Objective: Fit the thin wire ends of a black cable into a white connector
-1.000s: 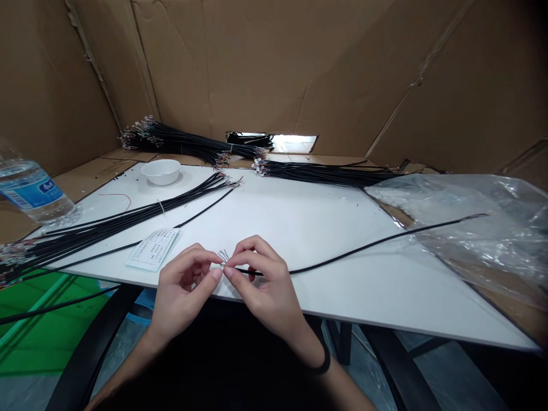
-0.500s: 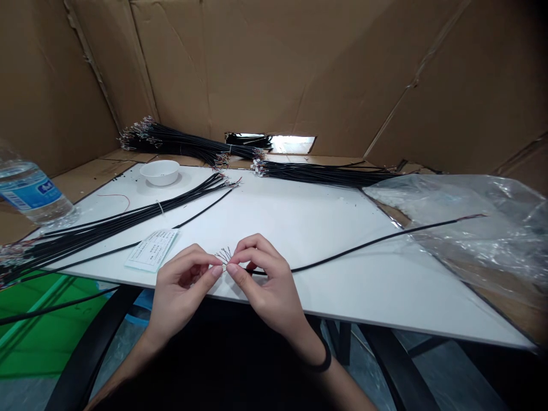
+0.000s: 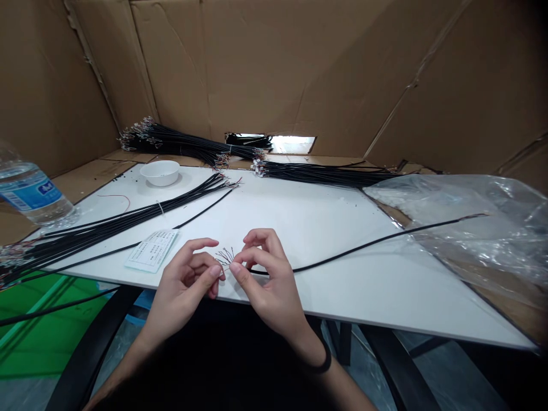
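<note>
Near the front edge of the white table (image 3: 368,285), my right hand (image 3: 268,274) pinches a black cable (image 3: 342,252) close to its end, where several thin wires (image 3: 225,255) fan out to the left. The cable runs right to a bare-wired far end over the plastic bag. Beside the fanned wires, my left hand (image 3: 190,279) has its thumb and a curled finger together at a wire tip, with the index finger lifted. What sits between those fingertips is too small to make out.
Black cable bundles lie at the left (image 3: 128,212), back left (image 3: 184,140) and back right (image 3: 317,173). A white bowl (image 3: 160,173), a water bottle (image 3: 34,191), a printed label (image 3: 152,251) and a clear plastic bag (image 3: 466,228) surround the work area. Cardboard walls (image 3: 274,68) stand behind.
My left index finger has lifted off the wires and the left hand has shifted slightly. The right hand's upper fingers have risen a little; more of the fanned wires shows.
</note>
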The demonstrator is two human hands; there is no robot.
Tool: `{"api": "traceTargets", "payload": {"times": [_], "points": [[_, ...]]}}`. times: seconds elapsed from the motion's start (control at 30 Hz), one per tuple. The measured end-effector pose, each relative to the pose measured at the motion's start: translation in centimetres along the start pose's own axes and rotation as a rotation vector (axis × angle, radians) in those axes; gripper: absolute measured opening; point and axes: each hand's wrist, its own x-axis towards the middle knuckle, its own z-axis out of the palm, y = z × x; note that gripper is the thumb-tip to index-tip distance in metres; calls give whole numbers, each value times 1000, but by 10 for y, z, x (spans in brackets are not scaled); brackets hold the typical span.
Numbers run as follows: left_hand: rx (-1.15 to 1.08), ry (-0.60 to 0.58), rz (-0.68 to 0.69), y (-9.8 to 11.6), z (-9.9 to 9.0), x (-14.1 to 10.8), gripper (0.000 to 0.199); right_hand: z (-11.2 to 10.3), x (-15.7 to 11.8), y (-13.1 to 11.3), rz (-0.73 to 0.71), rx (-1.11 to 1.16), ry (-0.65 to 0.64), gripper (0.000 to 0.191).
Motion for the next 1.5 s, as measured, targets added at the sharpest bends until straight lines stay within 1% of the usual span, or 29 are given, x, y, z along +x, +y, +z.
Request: {"api": "traceTargets", "payload": {"times": [0.13, 0.3, 0.43, 0.6, 0.67, 0.77, 0.87, 1.0, 1.13, 1.23, 1.33, 1.4, 1.5], "points": [[-49, 63, 42, -1, 2, 1, 19, -1, -1, 1, -20, -2, -22, 10], [-2, 127, 140, -5, 5, -1, 16, 0, -1, 2, -30, -2, -33, 10], [68, 171, 265, -11, 6, -2, 17, -1, 0, 0, -24, 7, -32, 11], [139, 232, 448, -16, 8, -3, 24, -2, 0, 0, -17, 38, -60, 11], [148, 223, 501, -17, 8, -2, 25, -3, 0, 0, -12, 60, -78, 11], [142, 167, 541, -17, 6, -1, 26, -4, 0, 0, 10, 99, -106, 12], [141, 123, 528, -15, 3, -1, 26, -6, 1, 0, 43, 125, -145, 14], [134, 94, 483, -13, 1, -2, 27, -8, 3, 0, 71, 134, -178, 13], [160, 38, 491, -10, -3, -2, 30, -10, 5, 0, 90, 149, -203, 12], [267, 58, 562, -9, -8, -2, 33, -10, 5, -1, 111, 174, -213, 12], [423, 108, 690, -5, -10, -3, 40, -8, 4, -1, 124, 165, -195, 13], [541, 98, 758, 0, -9, -4, 35, -6, 4, -1, 122, 140, -176, 12], [714, 35, 792, 6, -7, -4, 23, -3, 3, 0, 105, 106, -154, 11]]}}
